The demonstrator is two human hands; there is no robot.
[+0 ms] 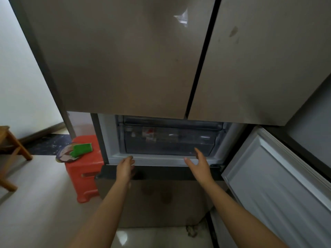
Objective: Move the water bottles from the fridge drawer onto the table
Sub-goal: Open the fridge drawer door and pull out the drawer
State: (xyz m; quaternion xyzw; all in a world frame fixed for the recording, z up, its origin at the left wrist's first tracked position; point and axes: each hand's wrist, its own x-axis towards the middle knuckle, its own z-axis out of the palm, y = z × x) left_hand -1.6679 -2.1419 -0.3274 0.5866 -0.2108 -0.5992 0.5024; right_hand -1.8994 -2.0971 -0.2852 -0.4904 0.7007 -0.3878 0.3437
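A clear plastic fridge drawer (pixel 166 145) sits pushed in inside the open lower compartment, below the two shut upper doors. Through its front I make out water bottles (pixel 147 134) with red and white labels, blurred. My left hand (pixel 126 166) reaches toward the compartment's lower sill, fingers loosely curled and holding nothing. My right hand (pixel 198 161) is stretched out with straight fingers, its fingertips at the drawer's lower right front. Neither hand grips anything.
The lower fridge door (pixel 279 185) stands swung open at the right. A red plastic stool (pixel 85 169) with a green sponge (pixel 81 148) on a patterned mat is left of the fridge. A wooden stool (pixel 10 149) is at the far left.
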